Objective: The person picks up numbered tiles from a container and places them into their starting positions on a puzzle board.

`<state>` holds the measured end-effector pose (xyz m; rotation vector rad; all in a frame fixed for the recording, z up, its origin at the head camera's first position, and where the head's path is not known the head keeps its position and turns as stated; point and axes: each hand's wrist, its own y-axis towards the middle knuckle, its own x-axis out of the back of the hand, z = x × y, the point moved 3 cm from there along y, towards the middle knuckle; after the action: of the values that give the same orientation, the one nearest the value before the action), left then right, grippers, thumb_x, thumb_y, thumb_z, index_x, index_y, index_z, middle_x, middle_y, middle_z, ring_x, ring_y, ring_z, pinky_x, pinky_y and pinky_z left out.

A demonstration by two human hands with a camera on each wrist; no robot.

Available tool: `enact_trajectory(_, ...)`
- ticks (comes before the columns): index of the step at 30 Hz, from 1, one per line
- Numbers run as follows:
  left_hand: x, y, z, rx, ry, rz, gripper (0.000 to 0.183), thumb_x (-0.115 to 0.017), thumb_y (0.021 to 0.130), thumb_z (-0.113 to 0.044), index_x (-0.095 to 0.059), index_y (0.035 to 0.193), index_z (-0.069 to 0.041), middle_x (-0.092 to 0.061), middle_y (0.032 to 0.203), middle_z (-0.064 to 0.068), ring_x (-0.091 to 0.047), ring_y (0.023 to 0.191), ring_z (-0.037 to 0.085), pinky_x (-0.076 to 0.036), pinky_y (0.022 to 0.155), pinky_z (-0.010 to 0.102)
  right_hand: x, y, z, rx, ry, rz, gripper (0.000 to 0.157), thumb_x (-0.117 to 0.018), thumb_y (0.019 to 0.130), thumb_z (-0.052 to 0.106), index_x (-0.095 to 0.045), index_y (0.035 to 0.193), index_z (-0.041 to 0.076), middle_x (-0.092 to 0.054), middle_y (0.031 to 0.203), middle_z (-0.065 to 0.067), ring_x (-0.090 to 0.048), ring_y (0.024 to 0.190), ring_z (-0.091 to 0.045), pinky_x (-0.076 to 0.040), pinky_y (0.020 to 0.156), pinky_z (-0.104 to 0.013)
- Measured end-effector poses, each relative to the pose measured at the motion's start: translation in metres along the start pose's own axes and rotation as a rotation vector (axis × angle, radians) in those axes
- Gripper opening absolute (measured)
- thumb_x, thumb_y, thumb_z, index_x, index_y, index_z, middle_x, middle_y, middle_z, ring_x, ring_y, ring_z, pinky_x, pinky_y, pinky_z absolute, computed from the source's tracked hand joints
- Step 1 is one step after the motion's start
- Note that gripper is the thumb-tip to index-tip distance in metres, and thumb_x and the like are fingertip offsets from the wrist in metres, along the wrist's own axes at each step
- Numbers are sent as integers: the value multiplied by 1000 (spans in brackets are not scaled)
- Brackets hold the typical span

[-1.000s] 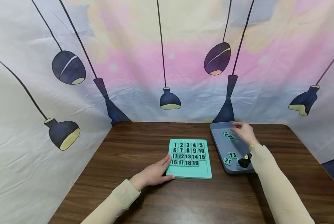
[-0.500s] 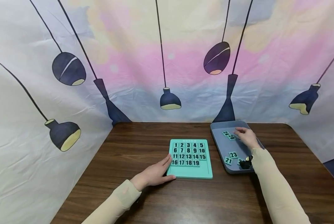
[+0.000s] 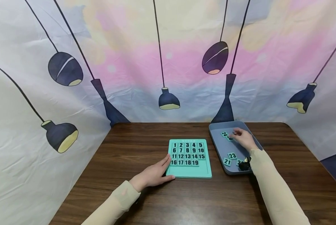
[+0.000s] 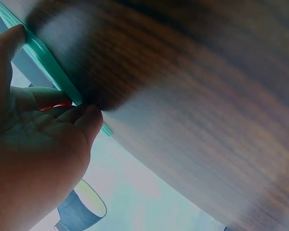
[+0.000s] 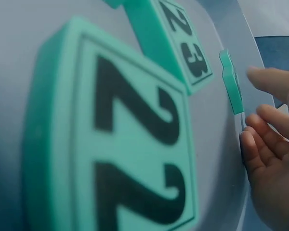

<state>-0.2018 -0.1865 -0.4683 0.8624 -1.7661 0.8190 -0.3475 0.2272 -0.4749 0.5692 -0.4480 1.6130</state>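
Observation:
My left hand [image 3: 152,173] rests against the left edge of a mint-green number board [image 3: 185,172], thumb near its lower left corner. In the left wrist view, its fingertips [image 4: 89,115] touch the board's edge [image 4: 48,62]. Tiles 1 to 19 stand in rows on the board. My right hand [image 3: 243,139] hovers over a grey-blue tray [image 3: 220,147], its fingers beside tile 20 [image 3: 229,138] and partly covering it. Tile 24 [image 3: 224,134] adjoins that tile. In the right wrist view, a gap shows between the fingers and those two tiles [image 5: 232,84].
Nearer in the tray lie tile 23 [image 3: 232,155], tile 21 [image 3: 227,161] and tile 22 [image 5: 135,134], the last partly hidden by the dark wrist camera [image 3: 244,165]. A brown wooden table [image 3: 145,137] carries everything. A lamp-patterned cloth [image 3: 145,62] hangs behind.
My right hand has come down from the tray's far rim toward tile 20, and its fingers now cover part of that tile. My left hand stays at the board's edge.

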Motion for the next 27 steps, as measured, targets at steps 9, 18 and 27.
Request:
enact_trajectory(9,3,-2,1,1,-4,-5,87,-54,101,-55,-21,160,0,-13,168,14,-35,146,27,-41,109,44,-7,4,1,-24,37,107,78,-70,97,23,-28,154,-9,-34,151,-36,-32,138,-51,-32,109,-61)
enact_trajectory(18,5,-5,-1,13,-9,4,86,-53,102,-55,-20,160,-1,-12,168,13,-34,147,26,-41,109,44,-8,2,1,-36,-5,64,67,-69,97,25,-42,146,-12,-46,140,-35,-46,128,-48,-40,104,-58)
enact_trajectory(27,0,-2,-2,-3,-3,6,86,-52,102,-56,-20,160,-2,-13,168,13,-33,147,27,-41,109,43,3,-2,5,-36,-53,77,60,-66,96,19,-46,144,-13,-52,136,-33,-53,118,-44,-45,98,-54)
